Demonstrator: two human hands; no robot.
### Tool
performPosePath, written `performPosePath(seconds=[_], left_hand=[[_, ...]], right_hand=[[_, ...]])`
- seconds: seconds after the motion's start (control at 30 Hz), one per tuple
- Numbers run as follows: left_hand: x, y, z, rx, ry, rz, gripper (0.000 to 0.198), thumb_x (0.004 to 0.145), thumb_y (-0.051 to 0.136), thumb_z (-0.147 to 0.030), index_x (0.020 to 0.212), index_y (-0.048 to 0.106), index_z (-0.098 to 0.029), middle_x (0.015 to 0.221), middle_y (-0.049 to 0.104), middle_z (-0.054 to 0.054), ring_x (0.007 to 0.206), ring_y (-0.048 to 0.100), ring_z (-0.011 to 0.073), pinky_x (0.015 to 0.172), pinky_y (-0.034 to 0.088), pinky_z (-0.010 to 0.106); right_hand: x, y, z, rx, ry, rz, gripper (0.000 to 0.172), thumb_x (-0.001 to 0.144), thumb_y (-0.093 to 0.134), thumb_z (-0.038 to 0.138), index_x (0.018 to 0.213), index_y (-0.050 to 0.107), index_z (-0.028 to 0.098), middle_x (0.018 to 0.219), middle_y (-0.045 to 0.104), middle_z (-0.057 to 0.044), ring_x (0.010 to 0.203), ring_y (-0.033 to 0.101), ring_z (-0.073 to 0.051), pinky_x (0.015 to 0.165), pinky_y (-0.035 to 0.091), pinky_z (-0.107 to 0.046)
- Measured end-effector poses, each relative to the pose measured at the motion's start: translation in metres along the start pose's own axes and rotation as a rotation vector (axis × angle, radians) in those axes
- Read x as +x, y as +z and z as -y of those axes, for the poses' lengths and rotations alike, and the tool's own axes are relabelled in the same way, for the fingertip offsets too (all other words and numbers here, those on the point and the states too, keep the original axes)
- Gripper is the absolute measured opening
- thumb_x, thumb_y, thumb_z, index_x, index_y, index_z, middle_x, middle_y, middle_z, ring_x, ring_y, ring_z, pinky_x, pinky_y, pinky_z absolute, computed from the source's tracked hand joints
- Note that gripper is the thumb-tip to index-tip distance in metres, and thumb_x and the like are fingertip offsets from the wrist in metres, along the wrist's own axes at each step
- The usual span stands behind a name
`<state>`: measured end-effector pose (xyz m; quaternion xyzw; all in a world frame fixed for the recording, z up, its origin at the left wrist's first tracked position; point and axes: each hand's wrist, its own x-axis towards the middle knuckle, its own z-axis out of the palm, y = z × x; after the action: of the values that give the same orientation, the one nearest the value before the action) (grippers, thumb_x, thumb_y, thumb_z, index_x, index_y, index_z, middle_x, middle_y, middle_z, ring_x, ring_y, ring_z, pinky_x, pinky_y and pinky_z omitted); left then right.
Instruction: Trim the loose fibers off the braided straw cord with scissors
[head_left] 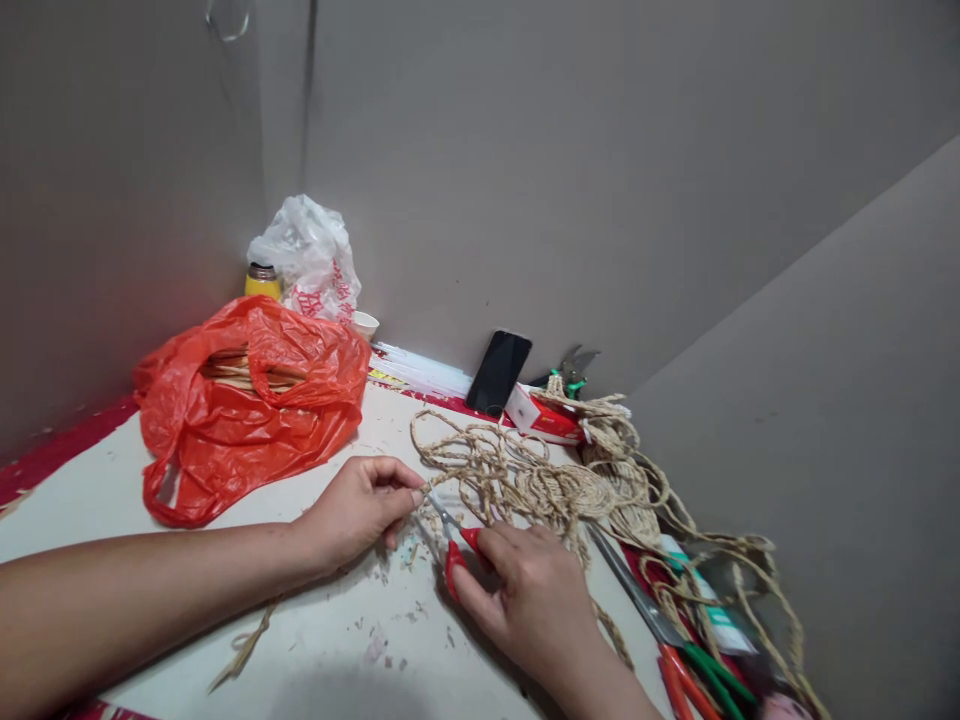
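Though the white bag [311, 255] at upper left carries red print, it is too blurred to read. Left of centre, beside an orange bag [247, 410], the left hand [356, 512] pinches the end of a jute cord [525, 475] heaped mid-frame. The right hand [529, 590] grips red scissors [455, 552], with a phone [499, 372] leaning behind.

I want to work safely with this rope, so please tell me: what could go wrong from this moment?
1. The small scissors in the right hand point their blades at the fingertips of the left hand, which pinches the rope end; a cut could nick a finger.
2. The rope lies in tangled loops; the blades may catch a wrong strand.
3. Pulling the rope might knock over the propped-up phone.
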<state>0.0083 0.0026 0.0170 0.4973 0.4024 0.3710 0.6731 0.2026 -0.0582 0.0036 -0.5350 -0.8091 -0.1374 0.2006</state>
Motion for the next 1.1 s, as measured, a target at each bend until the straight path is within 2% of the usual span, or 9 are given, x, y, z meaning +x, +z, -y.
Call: performPosePath(seconds=[0.4, 0.53, 0.7, 0.87, 1.1], left_hand=[[0.0030, -0.0022, 0.0056, -0.034, -0.015, -0.007, 0.012, 0.070, 0.064, -0.025, 0.075, 0.059, -0.015, 0.050, 0.051, -0.006, 0.037, 0.044, 0.0057, 0.038, 0.032, 0.018], [0.0019, -0.0011, 0.0041, -0.026, -0.018, -0.019, 0.013, 0.069, 0.065, -0.024, 0.074, 0.058, -0.015, 0.048, 0.051, -0.006, 0.036, 0.043, 0.0056, 0.039, 0.032, 0.018], [0.0009, 0.0005, 0.0061, -0.042, -0.031, 0.024, 0.016, 0.066, 0.067, -0.026, 0.072, 0.058, -0.015, 0.048, 0.049, -0.006, 0.036, 0.041, 0.0061, 0.038, 0.033, 0.019], [0.0018, -0.0002, 0.0081, -0.043, -0.043, 0.015, 0.015, 0.067, 0.066, -0.025, 0.072, 0.057, -0.015, 0.046, 0.047, -0.007, 0.038, 0.040, 0.0062, 0.039, 0.036, 0.019], [0.0041, -0.0027, 0.0068, -0.078, -0.030, 0.028, 0.017, 0.069, 0.067, -0.027, 0.077, 0.058, -0.015, 0.048, 0.049, -0.007, 0.039, 0.041, 0.0058, 0.040, 0.033, 0.018]], right_hand=[[-0.0010, 0.0023, -0.0026, 0.033, -0.088, 0.021, 0.028, 0.084, 0.054, 0.027, 0.057, 0.051, 0.020, 0.052, 0.054, 0.002, 0.048, 0.047, -0.012, 0.059, 0.025, -0.028], [-0.0011, 0.0020, -0.0008, 0.035, -0.077, 0.027, 0.027, 0.083, 0.054, 0.028, 0.057, 0.052, 0.020, 0.052, 0.054, 0.002, 0.047, 0.046, -0.012, 0.058, 0.025, -0.028], [-0.0031, 0.0041, 0.0028, 0.063, -0.018, 0.042, 0.027, 0.078, 0.057, 0.028, 0.054, 0.049, 0.019, 0.049, 0.052, 0.003, 0.046, 0.044, -0.011, 0.059, 0.026, -0.027], [-0.0037, 0.0064, 0.0020, 0.104, -0.044, 0.046, 0.032, 0.083, 0.052, 0.025, 0.052, 0.048, 0.019, 0.047, 0.050, 0.004, 0.044, 0.042, -0.010, 0.056, 0.025, -0.027], [-0.0027, 0.0096, -0.0050, 0.126, 0.006, -0.036, 0.031, 0.082, 0.051, 0.025, 0.051, 0.045, 0.020, 0.047, 0.049, 0.003, 0.045, 0.040, -0.011, 0.054, 0.025, -0.026]])
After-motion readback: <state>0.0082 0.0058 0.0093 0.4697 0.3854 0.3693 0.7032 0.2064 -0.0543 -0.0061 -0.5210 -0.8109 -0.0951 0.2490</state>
